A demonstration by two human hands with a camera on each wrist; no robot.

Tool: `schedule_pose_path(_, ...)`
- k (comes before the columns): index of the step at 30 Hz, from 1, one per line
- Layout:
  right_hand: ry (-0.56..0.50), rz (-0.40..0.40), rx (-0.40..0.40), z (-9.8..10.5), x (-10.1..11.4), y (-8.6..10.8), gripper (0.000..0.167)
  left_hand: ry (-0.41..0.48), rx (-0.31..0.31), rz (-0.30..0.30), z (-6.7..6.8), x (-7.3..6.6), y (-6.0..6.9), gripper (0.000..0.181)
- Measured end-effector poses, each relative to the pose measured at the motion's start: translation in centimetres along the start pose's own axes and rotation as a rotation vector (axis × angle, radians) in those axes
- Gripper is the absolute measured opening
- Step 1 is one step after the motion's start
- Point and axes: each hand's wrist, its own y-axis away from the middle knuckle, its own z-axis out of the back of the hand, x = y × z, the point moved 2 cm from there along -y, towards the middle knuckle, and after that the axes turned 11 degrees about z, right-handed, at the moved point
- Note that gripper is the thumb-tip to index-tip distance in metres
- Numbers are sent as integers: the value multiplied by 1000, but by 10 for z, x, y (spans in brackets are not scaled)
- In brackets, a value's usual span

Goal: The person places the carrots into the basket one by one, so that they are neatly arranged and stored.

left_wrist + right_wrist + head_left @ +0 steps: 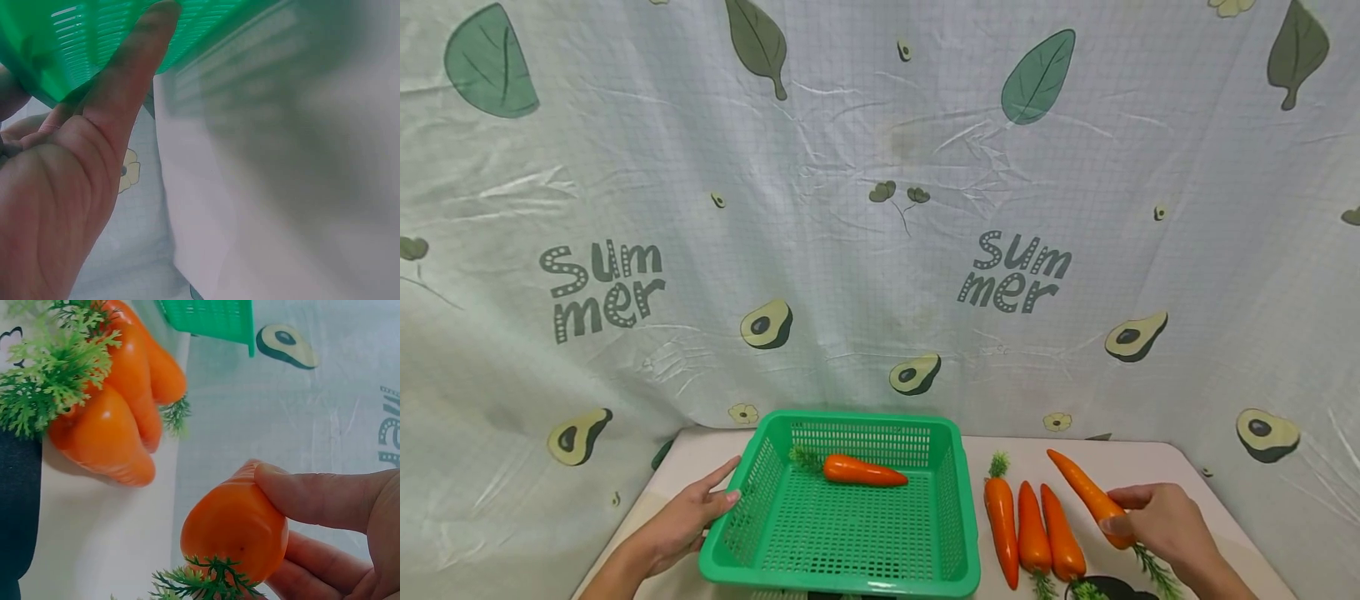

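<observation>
My right hand (1168,525) pinches an orange carrot (1086,492) near its thick, leafy end, thumb on one side and fingers on the other. The carrot's narrow tip points up and left in the head view; its blunt end (234,531) faces the right wrist camera. At the left side of a green plastic basket (966,500), my left hand (681,521) holds the rim, thumb on top and fingers against the outside. One finger (134,75) stretches along the slotted wall in the left wrist view. Inside the basket, toward the back, lies another carrot (865,472).
Right of the basket, three carrots (1002,521) lie side by side on the pale table (1150,467). A dark object (1116,587) sits at the front edge beside green leaves. Behind the table hangs a printed curtain (850,250).
</observation>
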Motion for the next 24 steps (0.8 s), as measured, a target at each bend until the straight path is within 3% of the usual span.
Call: schedule_pose_path(24, -10, 67, 25, 5, 21, -6, 46, 2, 18, -8, 0, -1, 3, 78)
